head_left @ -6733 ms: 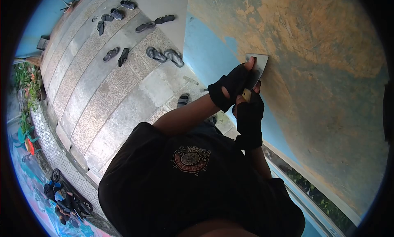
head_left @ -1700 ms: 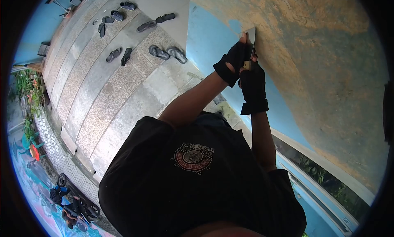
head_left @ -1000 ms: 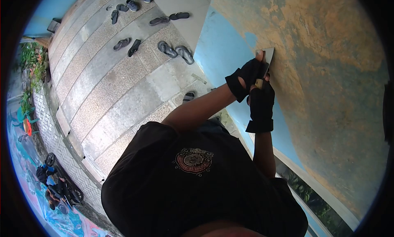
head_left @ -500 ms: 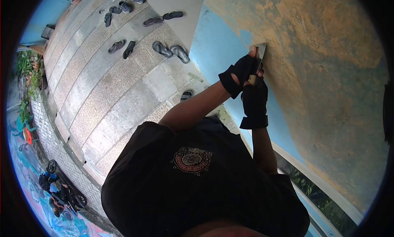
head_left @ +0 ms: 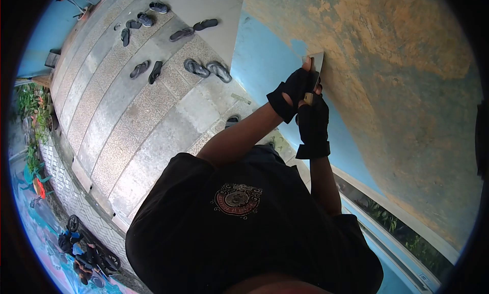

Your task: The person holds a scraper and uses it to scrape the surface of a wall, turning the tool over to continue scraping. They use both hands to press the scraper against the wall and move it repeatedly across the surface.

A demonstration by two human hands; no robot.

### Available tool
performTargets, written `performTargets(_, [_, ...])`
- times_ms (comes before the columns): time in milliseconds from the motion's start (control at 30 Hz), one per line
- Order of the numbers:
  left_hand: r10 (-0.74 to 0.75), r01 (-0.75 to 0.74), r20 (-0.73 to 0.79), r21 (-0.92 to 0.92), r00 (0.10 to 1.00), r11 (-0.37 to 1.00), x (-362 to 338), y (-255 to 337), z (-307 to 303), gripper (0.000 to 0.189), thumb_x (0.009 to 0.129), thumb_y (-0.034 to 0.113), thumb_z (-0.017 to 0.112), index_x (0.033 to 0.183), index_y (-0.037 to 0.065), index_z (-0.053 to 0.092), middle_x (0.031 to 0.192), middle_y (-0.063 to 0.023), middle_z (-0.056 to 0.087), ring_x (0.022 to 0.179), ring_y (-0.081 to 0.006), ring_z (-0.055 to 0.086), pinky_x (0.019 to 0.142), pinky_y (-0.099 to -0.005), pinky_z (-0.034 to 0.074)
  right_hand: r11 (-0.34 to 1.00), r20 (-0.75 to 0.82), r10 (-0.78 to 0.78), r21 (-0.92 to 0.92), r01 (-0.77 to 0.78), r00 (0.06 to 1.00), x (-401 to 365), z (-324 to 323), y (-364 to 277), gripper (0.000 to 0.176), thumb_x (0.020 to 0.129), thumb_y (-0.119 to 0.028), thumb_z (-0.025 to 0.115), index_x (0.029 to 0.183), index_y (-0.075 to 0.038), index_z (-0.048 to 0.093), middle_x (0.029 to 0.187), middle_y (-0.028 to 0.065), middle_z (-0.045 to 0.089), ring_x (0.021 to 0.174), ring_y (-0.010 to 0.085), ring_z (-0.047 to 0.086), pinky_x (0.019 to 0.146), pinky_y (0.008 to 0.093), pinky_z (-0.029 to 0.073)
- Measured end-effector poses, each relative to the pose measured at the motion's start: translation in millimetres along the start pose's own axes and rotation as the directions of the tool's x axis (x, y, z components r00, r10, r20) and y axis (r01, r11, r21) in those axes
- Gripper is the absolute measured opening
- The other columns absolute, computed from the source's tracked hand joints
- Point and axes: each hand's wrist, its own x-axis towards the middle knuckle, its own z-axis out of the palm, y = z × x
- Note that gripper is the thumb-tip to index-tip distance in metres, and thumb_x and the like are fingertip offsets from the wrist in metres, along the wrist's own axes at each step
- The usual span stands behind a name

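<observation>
Both of my hands wear black fingerless gloves and are on one scraper [head_left: 317, 65] with a flat metal blade and a light-coloured handle end. My right hand [head_left: 314, 122] is wrapped around its handle. Just above, my left hand [head_left: 295, 86] holds it near the blade, a fingertip pressed on the metal. The blade's edge meets the wall [head_left: 387, 105], where pale blue paint [head_left: 265, 49] borders a rough patch of tan and grey-green. My fingers hide most of the handle.
Several sandals and shoes [head_left: 195, 68] lie on the tiled floor [head_left: 153, 108] to the left. A window-like opening [head_left: 377, 207] with greenery behind it is low on the right. Plants [head_left: 33, 105] and a motorcycle [head_left: 91, 248] with people beside it stand farther off at left.
The view has shifted slightly, so the hands and wall appear a little farther left. Both hands keep the same hold on the scraper, whose blade stays at nearly the same wall spot.
</observation>
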Motion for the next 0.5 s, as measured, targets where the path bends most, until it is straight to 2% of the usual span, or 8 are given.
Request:
performTargets(100, [-0.017, 0.020, -0.122, 0.027, 0.992, 0.999, -3, -9, 12, 0.048, 0.092, 0.066, 0.051, 0.081, 0.019, 0.050, 0.058, -0.0007, 0.047, 0.061, -0.0175, 0.056, 0.054, -0.0325, 0.047, 0.993, 0.013, 0.007, 0.119, -0.009, 1.000, -2, -6, -17, 0.004, 0.089, -0.008, 0.056, 0.087, -0.004, 0.057, 0.058, -0.0008, 0.049, 0.045, 0.0097, 0.049, 0.043, 0.0267, 0.038])
performTargets(167, [-0.007, 0.004, -0.142, -0.019, 0.990, 1.000, 4, -1, 11, 0.048, 0.091, 0.066, 0.051, 0.082, 0.019, 0.050, 0.059, -0.0012, 0.048, 0.061, -0.0178, 0.056, 0.053, -0.0328, 0.048, 0.949, 0.092, 0.205, 0.226, -0.220, 0.975, 1, -12, -25, 0.003, 0.088, -0.007, 0.058, 0.087, -0.006, 0.055, 0.059, -0.0011, 0.049, 0.046, 0.0095, 0.048, 0.043, 0.0263, 0.038])
performTargets(233, [0.010, -0.024, -0.225, -0.057, 0.974, 0.998, 11, 2, -2, 0.050, 0.091, 0.067, 0.051, 0.083, 0.017, 0.052, 0.061, -0.0025, 0.052, 0.060, -0.0183, 0.058, 0.050, -0.0333, 0.049, 0.940, 0.056, 0.223, 0.251, -0.230, 0.973, 21, 2, -14, 0.003, 0.088, -0.007, 0.058, 0.087, -0.006, 0.055, 0.060, -0.0018, 0.049, 0.047, 0.0093, 0.048, 0.043, 0.0261, 0.037])
performTargets(333, [-0.049, 0.047, -0.104, -0.017, 0.993, 0.999, 6, 26, -47, 0.053, 0.090, 0.068, 0.050, 0.085, 0.015, 0.053, 0.063, -0.0020, 0.051, 0.066, -0.0197, 0.059, 0.058, -0.0350, 0.052, 0.981, 0.113, 0.022, 0.189, -0.043, 0.993, 31, 36, 3, 0.006, 0.089, -0.008, 0.059, 0.088, -0.006, 0.053, 0.062, -0.0017, 0.048, 0.047, 0.0092, 0.047, 0.044, 0.0262, 0.037])
performTargets(367, [-0.033, 0.040, -0.141, 0.046, 0.989, 0.998, -4, 29, -55, 0.055, 0.091, 0.067, 0.050, 0.092, 0.013, 0.054, 0.073, -0.0039, 0.057, 0.073, -0.0209, 0.061, 0.065, -0.0358, 0.053, 0.982, 0.129, 0.010, 0.185, -0.034, 0.992, 27, 45, 6, 0.008, 0.090, -0.009, 0.059, 0.087, -0.006, 0.052, 0.063, -0.0016, 0.048, 0.047, 0.0093, 0.046, 0.044, 0.0263, 0.037])
performTargets(400, [-0.014, 0.034, -0.179, 0.108, 0.984, 0.994, -15, 31, -60, 0.057, 0.091, 0.066, 0.050, 0.099, 0.010, 0.055, 0.082, -0.0057, 0.062, 0.080, -0.0221, 0.063, 0.072, -0.0365, 0.053, 0.985, 0.192, 0.054, 0.149, -0.084, 0.980, 17, 46, 3, 0.014, 0.092, -0.012, 0.059, 0.103, -0.004, 0.056, 0.066, -0.0008, 0.049, 0.047, 0.0085, 0.044, 0.044, 0.0258, 0.036])
performTargets(433, [-0.019, 0.039, -0.171, 0.117, 0.985, 0.992, -28, 32, -61, 0.057, 0.091, 0.066, 0.050, 0.099, 0.010, 0.055, 0.082, -0.0057, 0.062, 0.080, -0.0221, 0.063, 0.072, -0.0365, 0.053, 0.985, 0.179, 0.051, 0.154, -0.079, 0.982, 5, 42, -1, 0.014, 0.092, -0.012, 0.059, 0.103, -0.004, 0.056, 0.066, -0.0008, 0.049, 0.047, 0.0085, 0.044, 0.044, 0.0258, 0.036])
performTargets(500, [-0.157, 0.169, -0.117, 0.102, 0.981, 0.980, -58, 31, -66, 0.059, 0.092, 0.062, 0.052, 0.117, 0.008, 0.052, 0.111, -0.0104, 0.065, 0.098, -0.0243, 0.063, 0.083, -0.0377, 0.051, 0.919, 0.222, 0.087, 0.357, -0.164, 0.971, -21, 27, -9, 0.032, 0.094, -0.014, 0.057, 0.124, -0.002, 0.054, 0.068, -0.0001, 0.050, 0.047, 0.0076, 0.043, 0.043, 0.0244, 0.036])
